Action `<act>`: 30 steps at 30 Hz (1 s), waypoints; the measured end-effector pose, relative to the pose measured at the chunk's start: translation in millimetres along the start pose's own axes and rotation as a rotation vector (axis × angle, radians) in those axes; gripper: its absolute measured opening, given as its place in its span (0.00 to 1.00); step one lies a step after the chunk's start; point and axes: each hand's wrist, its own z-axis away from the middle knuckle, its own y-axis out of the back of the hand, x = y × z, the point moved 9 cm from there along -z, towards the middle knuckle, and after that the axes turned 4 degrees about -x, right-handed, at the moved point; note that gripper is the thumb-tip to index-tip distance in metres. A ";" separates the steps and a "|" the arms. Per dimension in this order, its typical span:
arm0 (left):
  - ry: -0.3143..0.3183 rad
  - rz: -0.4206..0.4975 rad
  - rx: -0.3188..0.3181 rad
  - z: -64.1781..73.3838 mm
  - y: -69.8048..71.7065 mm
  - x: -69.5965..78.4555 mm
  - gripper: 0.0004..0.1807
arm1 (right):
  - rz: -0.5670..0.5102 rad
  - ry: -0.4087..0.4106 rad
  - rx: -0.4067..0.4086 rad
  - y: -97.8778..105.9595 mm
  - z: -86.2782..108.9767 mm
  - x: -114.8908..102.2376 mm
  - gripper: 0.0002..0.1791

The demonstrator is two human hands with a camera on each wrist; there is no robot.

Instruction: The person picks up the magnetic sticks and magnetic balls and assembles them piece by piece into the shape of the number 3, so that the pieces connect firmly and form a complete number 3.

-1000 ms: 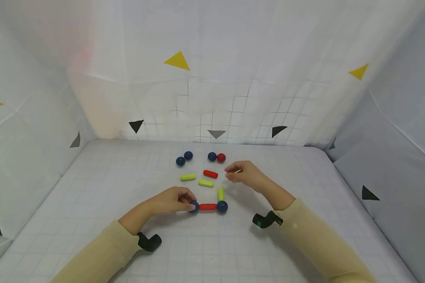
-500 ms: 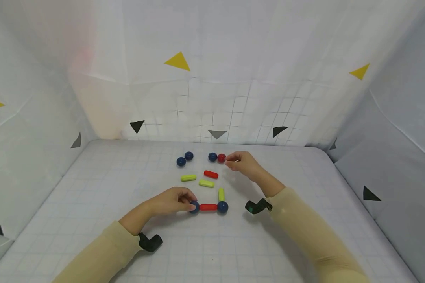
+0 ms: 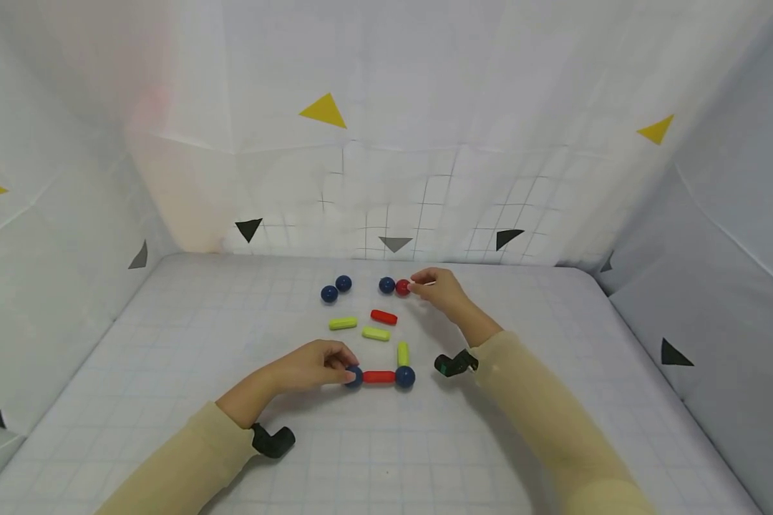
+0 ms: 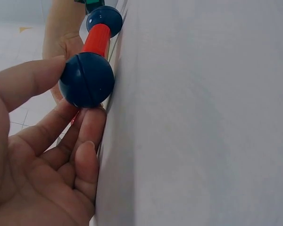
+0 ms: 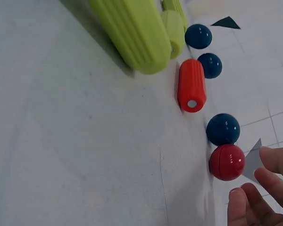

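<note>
My left hand (image 3: 310, 366) pinches a dark blue ball (image 4: 86, 80) between thumb and fingers. A red rod (image 3: 378, 377) joins that ball to a second blue ball (image 3: 405, 377). From the second ball a yellow-green rod (image 3: 403, 353) extends away toward the back. My right hand (image 3: 443, 292) is at the right side of a red ball (image 3: 402, 287), its fingers parted. In the right wrist view a small gap shows between those fingertips and the red ball. Against the red ball's left side sits another blue ball (image 3: 386, 285).
Two loose blue balls, a nearer one (image 3: 329, 294) and a farther one (image 3: 343, 283), lie at the back left. Between them and the joined pieces are a loose red rod (image 3: 383, 317) and two yellow-green rods (image 3: 343, 323). White sheeting (image 3: 386, 179) encloses the table.
My right hand has moved away from me and slightly left, from beside the loose red rod to the red ball. The left hand stays on its blue ball.
</note>
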 end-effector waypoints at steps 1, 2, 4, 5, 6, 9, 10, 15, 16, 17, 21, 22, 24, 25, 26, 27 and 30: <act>0.002 0.000 0.002 0.5 0.2 0.3 0.14 | 0.001 -0.002 -0.001 -1.0 -2.8 0.8 0.18; 0.004 -0.001 0.003 1.0 0.3 0.7 0.14 | -0.001 -0.004 -0.003 -2.0 -5.4 1.6 0.18; 0.007 -0.002 0.005 1.9 0.4 1.5 0.14 | 0.001 -0.010 -0.010 -4.6 -10.3 3.1 0.19; 0.008 -0.002 0.006 2.2 0.5 1.8 0.14 | -0.002 -0.015 -0.014 -6.1 -12.5 4.1 0.20; 0.009 -0.001 0.007 2.5 0.4 2.1 0.14 | -0.005 -0.019 -0.019 -7.6 -14.3 4.8 0.20; 0.010 0.004 0.008 3.1 0.4 2.9 0.14 | -0.014 -0.024 -0.038 -12.0 -18.3 5.6 0.22; 0.009 0.006 0.008 3.2 0.4 3.2 0.14 | -0.017 -0.022 -0.045 -13.4 -19.2 5.4 0.23; 0.005 0.013 0.008 3.2 0.4 3.0 0.13 | -0.002 0.013 -0.065 -18.4 -21.3 2.9 0.23; 0.005 0.013 0.007 3.0 0.4 2.9 0.13 | -0.001 0.018 -0.066 -18.6 -21.5 2.8 0.23; 0.005 0.011 0.007 2.9 0.4 2.8 0.13 | 0.000 0.022 -0.066 -18.9 -21.5 2.7 0.22; 0.005 0.010 0.007 2.6 0.5 3.0 0.13 | 0.001 0.028 -0.066 -19.3 -21.5 4.0 0.22; 0.003 0.009 0.006 2.5 0.5 3.1 0.13 | 0.000 0.025 -0.065 -19.3 -21.2 4.7 0.22; 0.002 0.008 0.005 2.4 0.3 3.4 0.13 | 0.005 0.017 -0.061 -18.9 -20.8 6.2 0.22; 0.001 0.007 0.005 2.3 0.2 3.4 0.13 | 0.007 0.012 -0.058 -18.6 -20.4 6.9 0.22; 0.001 0.008 0.004 2.3 0.1 3.4 0.13 | 0.007 0.004 -0.056 -18.2 -20.0 7.9 0.22; 0.002 0.010 0.005 2.4 0.1 3.3 0.13 | 0.008 -0.002 -0.054 -17.7 -19.6 8.5 0.22; -0.003 0.012 0.008 2.4 0.5 3.4 0.13 | -0.001 -0.001 -0.052 -16.1 -18.1 7.8 0.22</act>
